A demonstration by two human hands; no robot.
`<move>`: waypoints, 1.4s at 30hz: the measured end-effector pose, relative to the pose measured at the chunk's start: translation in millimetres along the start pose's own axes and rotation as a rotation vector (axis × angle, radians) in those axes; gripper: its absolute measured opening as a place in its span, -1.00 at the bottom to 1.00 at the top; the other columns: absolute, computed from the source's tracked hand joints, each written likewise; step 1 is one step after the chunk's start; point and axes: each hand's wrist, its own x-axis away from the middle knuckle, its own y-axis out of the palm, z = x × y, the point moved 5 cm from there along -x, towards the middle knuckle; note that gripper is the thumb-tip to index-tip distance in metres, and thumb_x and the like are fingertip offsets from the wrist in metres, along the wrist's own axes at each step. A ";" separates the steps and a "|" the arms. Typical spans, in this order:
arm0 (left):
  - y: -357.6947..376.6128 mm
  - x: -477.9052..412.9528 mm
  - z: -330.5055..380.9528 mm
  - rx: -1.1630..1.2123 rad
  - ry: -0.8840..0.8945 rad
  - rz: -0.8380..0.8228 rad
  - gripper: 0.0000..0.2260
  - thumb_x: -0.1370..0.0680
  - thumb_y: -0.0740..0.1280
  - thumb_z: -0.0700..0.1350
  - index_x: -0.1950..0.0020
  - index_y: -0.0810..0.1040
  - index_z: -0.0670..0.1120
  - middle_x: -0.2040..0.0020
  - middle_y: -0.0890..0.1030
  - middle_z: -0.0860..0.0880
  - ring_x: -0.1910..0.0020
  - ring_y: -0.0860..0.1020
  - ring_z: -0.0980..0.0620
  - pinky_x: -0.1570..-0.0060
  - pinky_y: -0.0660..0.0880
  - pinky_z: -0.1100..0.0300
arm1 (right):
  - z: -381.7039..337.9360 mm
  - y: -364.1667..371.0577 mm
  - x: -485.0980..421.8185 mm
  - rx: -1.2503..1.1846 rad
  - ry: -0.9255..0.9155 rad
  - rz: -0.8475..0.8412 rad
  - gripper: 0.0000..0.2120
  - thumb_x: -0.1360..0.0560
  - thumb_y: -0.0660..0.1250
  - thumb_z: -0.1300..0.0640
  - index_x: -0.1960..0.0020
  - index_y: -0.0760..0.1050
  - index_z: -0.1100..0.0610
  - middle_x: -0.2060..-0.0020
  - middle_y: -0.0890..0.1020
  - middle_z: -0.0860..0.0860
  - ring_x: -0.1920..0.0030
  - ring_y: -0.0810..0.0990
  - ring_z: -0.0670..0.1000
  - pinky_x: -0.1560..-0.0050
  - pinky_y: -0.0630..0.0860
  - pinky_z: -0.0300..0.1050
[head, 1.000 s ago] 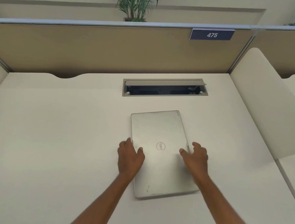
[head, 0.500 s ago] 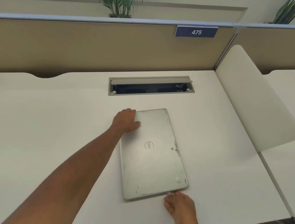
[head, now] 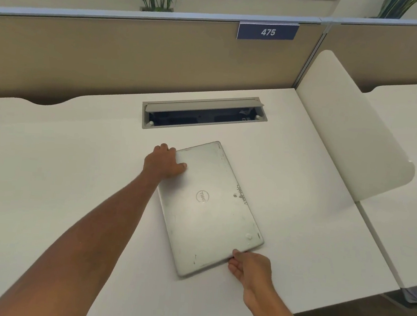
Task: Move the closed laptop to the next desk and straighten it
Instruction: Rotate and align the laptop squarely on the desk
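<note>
A closed silver laptop point(head: 210, 208) lies skewed on the white desk point(head: 62, 170), its long side running away from me and its far end tilted left. My left hand point(head: 163, 162) grips the laptop's far left corner, thumb on the lid. My right hand point(head: 249, 268) holds the near right corner, with fingers curled under the edge. The neighbouring desk point(head: 404, 149) is at the right, behind a white divider.
A white curved divider panel point(head: 351, 125) stands between the two desks. An open cable tray point(head: 203, 113) is set in the desk beyond the laptop. A beige partition point(head: 135, 55) with a blue 475 sign point(head: 267, 32) closes the back. Plants stand behind it.
Both hands left the lid's middle: the left went to the far left corner, the right to the near right corner and closed on it. The view has swung right.
</note>
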 end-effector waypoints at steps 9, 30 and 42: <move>2.6 17.6 -36.0 0.137 -0.160 -0.001 -0.38 -0.66 0.27 0.29 -0.54 0.49 -0.13 -0.51 0.46 -0.20 -0.56 0.40 -0.24 -0.46 0.44 -0.15 | -52.7 2.0 -35.8 0.111 -0.148 0.060 -0.89 -0.54 0.50 0.34 0.16 0.64 0.29 0.22 0.67 0.20 0.19 0.62 0.11 -0.16 0.67 0.14; 43.1 113.1 -90.8 0.726 -0.399 0.056 -0.45 -0.62 0.43 0.10 -0.55 0.54 -0.12 -0.51 0.58 -0.07 -0.52 0.53 -0.14 -0.51 0.46 -0.04 | -161.7 35.1 -100.7 0.550 -0.520 0.075 -0.69 -0.46 0.51 0.20 0.31 0.40 0.12 0.35 0.39 0.09 0.27 0.35 0.07 0.20 0.27 -0.06; 85.8 162.9 -98.8 1.001 -0.323 0.191 -0.77 -0.58 0.56 -0.12 -0.11 0.61 0.16 -0.10 0.64 0.11 -0.08 0.63 0.12 -0.15 0.50 0.18 | -184.6 64.1 -149.9 0.649 -0.604 -0.078 -0.39 -0.19 0.48 -0.08 -0.02 0.53 0.38 0.25 0.50 -0.04 0.20 0.42 -0.05 0.10 0.33 -0.11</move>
